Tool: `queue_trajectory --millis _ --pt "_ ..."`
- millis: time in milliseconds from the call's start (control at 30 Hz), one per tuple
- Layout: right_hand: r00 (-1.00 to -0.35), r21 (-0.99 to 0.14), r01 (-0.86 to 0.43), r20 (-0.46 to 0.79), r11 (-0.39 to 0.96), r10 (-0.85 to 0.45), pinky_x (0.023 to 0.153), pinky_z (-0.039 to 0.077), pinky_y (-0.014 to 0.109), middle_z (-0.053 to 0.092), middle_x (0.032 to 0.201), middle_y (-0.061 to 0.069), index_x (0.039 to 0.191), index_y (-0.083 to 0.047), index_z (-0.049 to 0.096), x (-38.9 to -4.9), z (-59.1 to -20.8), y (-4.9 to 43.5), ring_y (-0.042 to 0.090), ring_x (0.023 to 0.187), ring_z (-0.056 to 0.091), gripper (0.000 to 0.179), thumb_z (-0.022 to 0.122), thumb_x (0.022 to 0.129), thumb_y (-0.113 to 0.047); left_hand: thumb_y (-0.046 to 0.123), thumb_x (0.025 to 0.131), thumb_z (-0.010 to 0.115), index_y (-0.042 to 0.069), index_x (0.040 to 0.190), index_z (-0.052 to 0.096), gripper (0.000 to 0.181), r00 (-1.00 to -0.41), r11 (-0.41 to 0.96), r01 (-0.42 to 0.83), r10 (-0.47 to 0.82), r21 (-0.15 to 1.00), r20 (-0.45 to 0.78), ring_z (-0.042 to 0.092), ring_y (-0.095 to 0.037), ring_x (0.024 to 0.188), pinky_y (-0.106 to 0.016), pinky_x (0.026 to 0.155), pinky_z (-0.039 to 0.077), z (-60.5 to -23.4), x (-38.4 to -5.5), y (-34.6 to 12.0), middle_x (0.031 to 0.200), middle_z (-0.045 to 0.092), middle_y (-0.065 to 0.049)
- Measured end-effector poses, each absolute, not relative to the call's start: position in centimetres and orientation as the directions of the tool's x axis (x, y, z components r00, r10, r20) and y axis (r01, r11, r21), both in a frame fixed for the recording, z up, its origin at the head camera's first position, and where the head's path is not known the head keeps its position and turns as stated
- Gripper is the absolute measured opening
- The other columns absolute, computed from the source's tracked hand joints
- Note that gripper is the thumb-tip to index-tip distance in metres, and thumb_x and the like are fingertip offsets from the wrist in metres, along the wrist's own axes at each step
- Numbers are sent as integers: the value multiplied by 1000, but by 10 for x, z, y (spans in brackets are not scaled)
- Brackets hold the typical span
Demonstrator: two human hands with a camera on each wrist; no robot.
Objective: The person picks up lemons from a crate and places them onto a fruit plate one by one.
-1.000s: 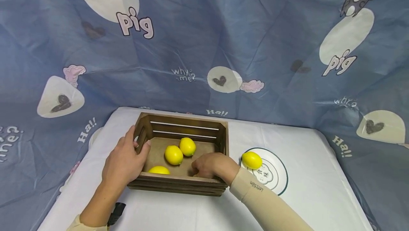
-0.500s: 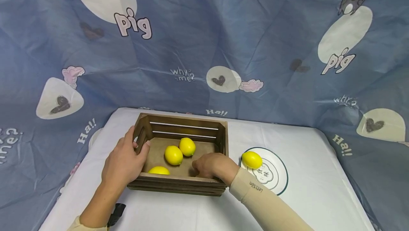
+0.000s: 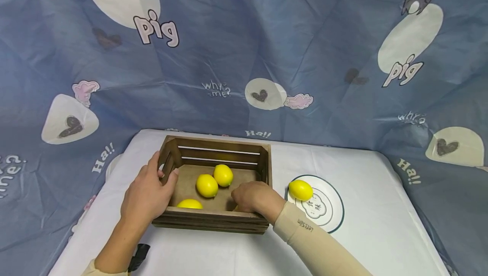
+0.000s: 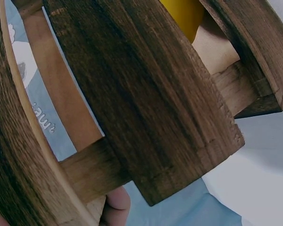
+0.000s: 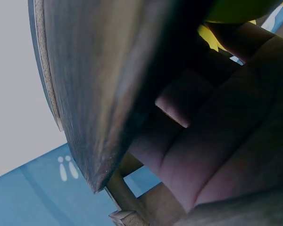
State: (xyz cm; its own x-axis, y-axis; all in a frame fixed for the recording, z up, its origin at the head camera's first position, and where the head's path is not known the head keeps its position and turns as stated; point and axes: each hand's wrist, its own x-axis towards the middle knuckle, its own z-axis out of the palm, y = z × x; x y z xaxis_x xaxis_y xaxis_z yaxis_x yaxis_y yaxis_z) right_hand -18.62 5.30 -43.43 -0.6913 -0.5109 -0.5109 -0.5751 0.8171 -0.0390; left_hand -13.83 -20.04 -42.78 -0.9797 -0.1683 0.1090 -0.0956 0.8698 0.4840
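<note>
A brown slatted wooden crate point(image 3: 213, 220) stands on the white-covered table. My left hand point(image 3: 146, 193) grips its left end, the thumb over the inside and a fingertip showing through the slot. Inside lie two lemons side by side, a front lemon point(image 3: 207, 185) and a rear lemon point(image 3: 223, 175). Another lemon point(image 3: 189, 204) is partly hidden behind the front wall. My right hand point(image 3: 257, 199) reaches down into the front right corner, fingers curled around a lemon point(image 5: 240, 10) that is mostly hidden by the hand and the front wall.
Right of the crate, a white plate point(image 3: 332, 208) with a green rim bears one lemon point(image 3: 300, 190) near its left side. A blue printed cloth point(image 3: 213, 55) hangs behind the table. A black strap point(image 3: 139, 256) shows by my left wrist.
My right hand shifts very slightly inside the crate, its fingers drawing in a little. The left hand, crate and the visible lemons keep their places; the head view tilts slightly.
</note>
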Motion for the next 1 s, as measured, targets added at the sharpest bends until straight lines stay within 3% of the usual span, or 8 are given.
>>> queue_trajectory --millis 133,367,533,700,1000 --pt "-696 -53 -568 -502 821 -514 61 49 38 58 74 -3 84 -18 65 -185 -433 53 14 66 54 17 69 86 -34 59 95 40 6 154 20 82 -980 870 -93 -167 484 112 58 -29 77 -46 60 45 -428 -139 -200 102 56 -12" --pt "-696 -84 -557 -495 826 -520 68 50 40 59 82 -3 96 -20 63 -185 -433 53 14 74 56 16 69 86 -31 59 95 40 7 154 20 81 -979 869 -94 -169 486 113 58 -29 77 -46 59 45 -428 -139 -200 102 56 -12" --pt "-700 -69 -566 -487 822 -523 62 49 39 56 74 -4 85 -19 63 -184 -433 54 14 67 54 13 69 85 -30 59 95 40 7 154 20 81 -979 868 -92 -168 488 115 57 -28 74 -45 58 44 -428 -139 -200 100 56 -12" --pt "-711 -44 -560 -487 827 -507 57 47 39 55 68 -4 72 -18 62 -183 -431 54 14 62 53 20 70 84 -32 60 95 40 7 154 20 81 -979 867 -92 -168 490 114 58 -29 76 -45 59 45 -428 -139 -200 100 56 -12" --pt "-712 -37 -560 -489 828 -504 59 48 38 57 72 -5 76 -18 64 -184 -431 52 13 64 53 20 70 83 -36 59 95 41 7 154 20 81 -978 866 -98 -174 490 112 59 -31 79 -48 61 45 -428 -139 -201 101 56 -13"
